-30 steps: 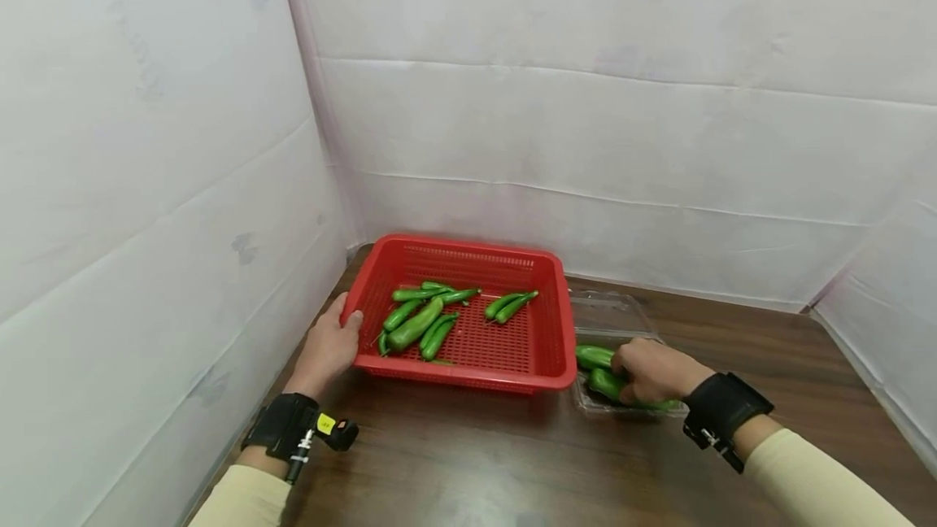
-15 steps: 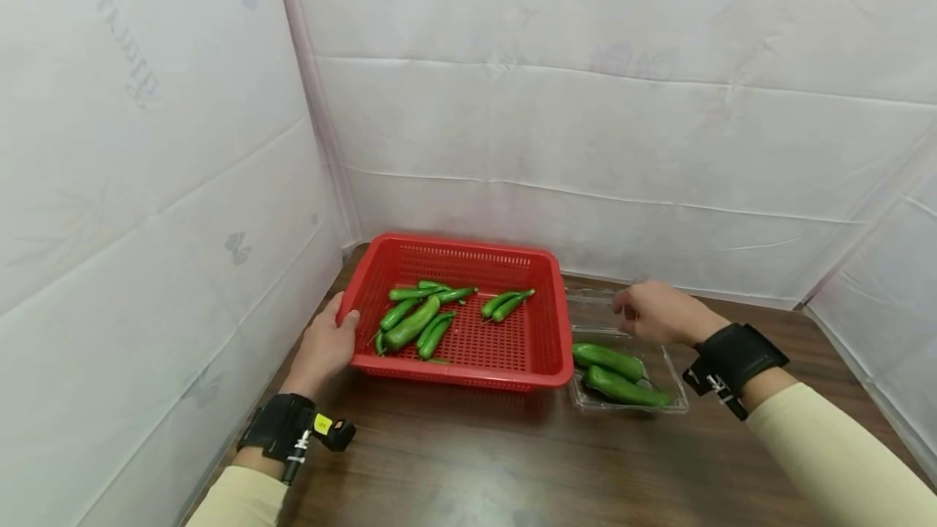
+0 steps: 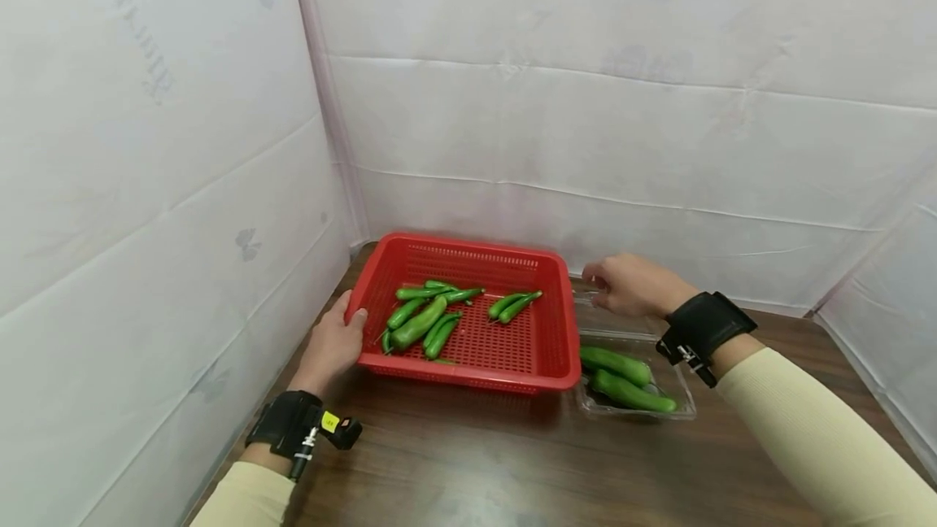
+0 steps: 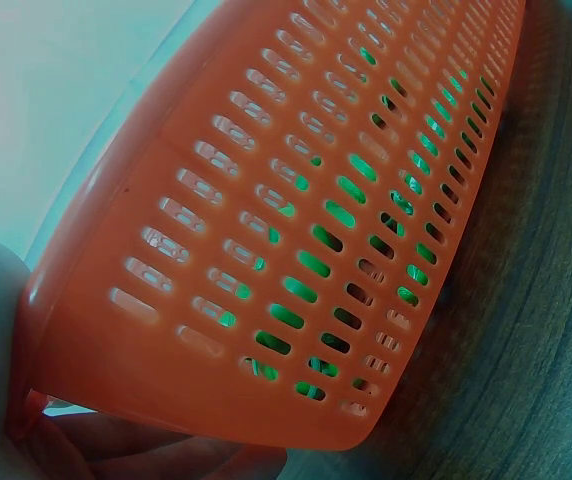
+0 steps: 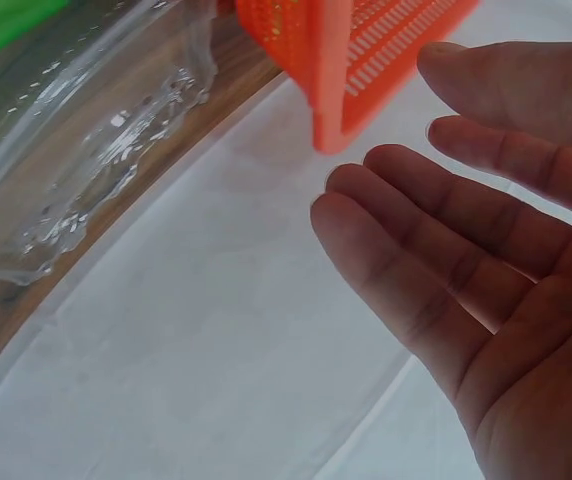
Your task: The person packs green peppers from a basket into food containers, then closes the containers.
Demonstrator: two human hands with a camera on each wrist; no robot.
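Note:
A red perforated basket (image 3: 545, 348) on the wooden table holds several green peppers (image 3: 419, 324). My left hand (image 3: 333, 344) grips the basket's front left corner, thumb over the rim; the left wrist view shows the basket wall (image 4: 296, 250) close up. To the basket's right a clear plastic clamshell box (image 3: 681, 409) holds two green peppers (image 3: 622, 376). My right hand (image 3: 622, 283) hovers empty over the box's open lid (image 3: 607, 315) near the basket's back right corner, its fingers relaxed (image 5: 446, 260).
White sheeted walls close in the table on the left, back and right. Bare dark wood tabletop (image 3: 476, 462) lies in front of the basket and box.
My right hand let go of the peppers in the clear box and lifted back and leftward to above the box's lid. The left hand stayed on the basket.

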